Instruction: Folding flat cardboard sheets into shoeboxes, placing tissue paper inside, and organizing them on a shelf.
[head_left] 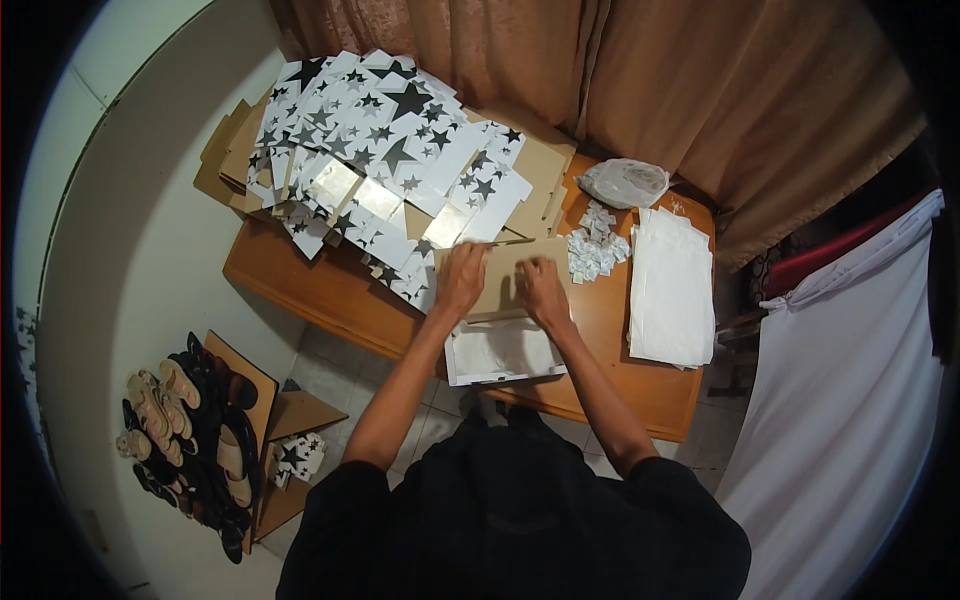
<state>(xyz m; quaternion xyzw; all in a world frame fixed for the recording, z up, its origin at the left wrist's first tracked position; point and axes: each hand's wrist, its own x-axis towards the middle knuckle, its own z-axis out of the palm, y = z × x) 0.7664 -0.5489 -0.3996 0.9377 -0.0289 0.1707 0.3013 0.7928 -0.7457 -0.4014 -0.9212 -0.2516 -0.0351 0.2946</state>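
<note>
A small cardboard box (505, 371) with white outer walls sits at the table's near edge, open toward me. White tissue paper (508, 345) lies inside it. Its raised lid (500, 292) shows a plain brown inner face and leans away from me. My left hand (462, 275) is closed at the lid's far left edge, fingers bent over it. My right hand (541, 286) is over the lid's right part with its fingers curled together; whatever is between them, if anything, is hidden.
Flat star-printed cardboard pieces (400, 150) are heaped at the back left of the wooden table (310, 292). Small white sachets (597, 250), a clear plastic bag (625, 183) and stacked white paper (672, 290) lie right. Shoes (190, 430) stand lower left; brown curtains (690, 90) hang behind.
</note>
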